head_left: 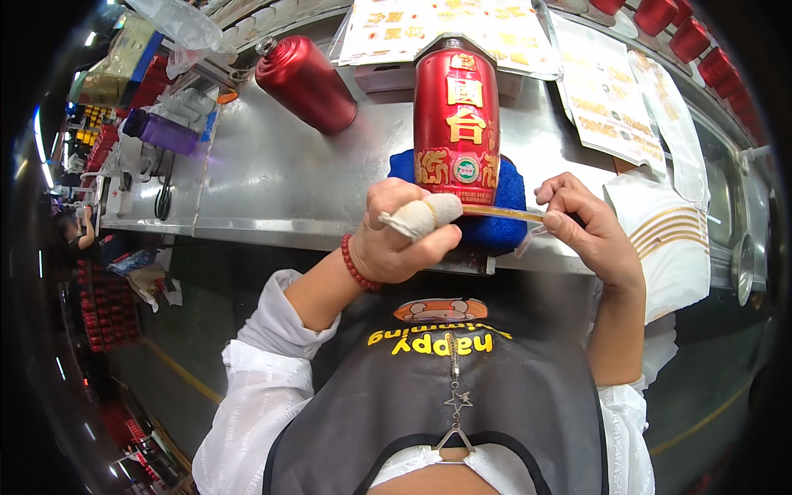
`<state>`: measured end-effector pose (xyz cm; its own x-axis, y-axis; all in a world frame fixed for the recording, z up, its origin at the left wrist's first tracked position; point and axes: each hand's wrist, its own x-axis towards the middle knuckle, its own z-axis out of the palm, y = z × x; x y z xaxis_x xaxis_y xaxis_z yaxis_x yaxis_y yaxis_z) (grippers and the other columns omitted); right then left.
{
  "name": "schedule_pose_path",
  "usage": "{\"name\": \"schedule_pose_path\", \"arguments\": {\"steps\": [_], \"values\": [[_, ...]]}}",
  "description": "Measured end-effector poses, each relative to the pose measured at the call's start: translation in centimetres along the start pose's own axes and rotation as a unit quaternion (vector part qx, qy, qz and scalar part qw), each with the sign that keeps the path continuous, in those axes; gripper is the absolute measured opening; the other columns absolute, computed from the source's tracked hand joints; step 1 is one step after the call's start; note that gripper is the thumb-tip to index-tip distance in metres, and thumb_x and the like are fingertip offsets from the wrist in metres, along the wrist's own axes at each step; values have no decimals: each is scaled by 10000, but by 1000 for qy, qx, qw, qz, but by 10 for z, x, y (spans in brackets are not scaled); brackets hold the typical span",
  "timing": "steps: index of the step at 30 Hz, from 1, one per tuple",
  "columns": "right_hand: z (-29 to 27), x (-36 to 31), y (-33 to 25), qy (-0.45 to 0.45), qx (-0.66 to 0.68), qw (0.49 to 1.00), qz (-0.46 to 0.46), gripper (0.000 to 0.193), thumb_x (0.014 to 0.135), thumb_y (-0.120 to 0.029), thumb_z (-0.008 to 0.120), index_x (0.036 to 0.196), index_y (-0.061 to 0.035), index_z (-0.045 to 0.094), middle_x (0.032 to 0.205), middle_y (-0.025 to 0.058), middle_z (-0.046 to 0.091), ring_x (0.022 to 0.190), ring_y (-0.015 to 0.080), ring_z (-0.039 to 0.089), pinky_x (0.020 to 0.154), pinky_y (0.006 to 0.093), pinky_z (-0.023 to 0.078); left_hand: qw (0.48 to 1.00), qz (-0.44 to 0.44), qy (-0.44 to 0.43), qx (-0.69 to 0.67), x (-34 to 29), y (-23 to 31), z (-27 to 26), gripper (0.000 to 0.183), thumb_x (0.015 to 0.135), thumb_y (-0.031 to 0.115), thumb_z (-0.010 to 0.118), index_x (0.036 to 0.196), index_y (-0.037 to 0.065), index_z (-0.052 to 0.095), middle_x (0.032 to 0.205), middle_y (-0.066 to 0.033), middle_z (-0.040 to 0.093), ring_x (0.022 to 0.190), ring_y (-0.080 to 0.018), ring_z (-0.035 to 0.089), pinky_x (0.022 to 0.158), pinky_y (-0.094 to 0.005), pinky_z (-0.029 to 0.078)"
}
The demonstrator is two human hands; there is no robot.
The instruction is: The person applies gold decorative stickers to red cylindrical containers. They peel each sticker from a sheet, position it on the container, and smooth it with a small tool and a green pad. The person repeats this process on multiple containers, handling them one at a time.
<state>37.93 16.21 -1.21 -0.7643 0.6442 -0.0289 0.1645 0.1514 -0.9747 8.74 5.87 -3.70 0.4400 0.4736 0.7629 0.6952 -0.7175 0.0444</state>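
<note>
A red bottle (456, 124) with gold raised characters and a round green-and-white emblem rests on a folded blue cloth (513, 186), its dark neck pointing away from me. A narrow gold strip (503, 214) stretches across the front of the bottle's base. My left hand (404, 223) is closed at the strip's left end, one finger wrapped in white cloth. My right hand (596, 227) pinches the strip's other end between thumb and finger. A thin translucent scrap (530, 239) hangs by the right fingertips. The left fingertips are partly hidden.
Another red bottle (307, 85) stands at the back left. Sheets of gold labels (450, 25) lie behind the bottle; more label sheets (609, 95) are at right. White sheets with gold strips (670, 235) overhang the metal table's (272, 177) front edge. Scissors (163, 198) and a purple container (161, 132) lie left.
</note>
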Motion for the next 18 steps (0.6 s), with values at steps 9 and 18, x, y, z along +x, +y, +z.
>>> {"name": "schedule_pose_path", "arguments": {"steps": [9, 18], "values": [[-2, -2, 4, 5, -11, 1000, -4, 250, 979, -221, 666, 839, -40, 565, 1107, 63, 526, 1034, 153, 483, 857, 265, 403, 996, 80, -44, 22, 21, -9, 5, 274, 575, 113, 745, 822, 202, 665, 1203, 44, 612, 1007, -213, 478, 822, -372, 442], [-1, 0, 5, -1, -9, 1000, 10, 245, 993, -226, 645, 852, -36, 584, 1088, 55, 515, 965, 127, 475, 815, 251, 404, 992, 92, -60, 59, 26, -8, 9, 299, 591, 152, 752, 861, 257, 679, 1200, 68, 628, 1054, -207, 461, 842, -377, 419]]}}
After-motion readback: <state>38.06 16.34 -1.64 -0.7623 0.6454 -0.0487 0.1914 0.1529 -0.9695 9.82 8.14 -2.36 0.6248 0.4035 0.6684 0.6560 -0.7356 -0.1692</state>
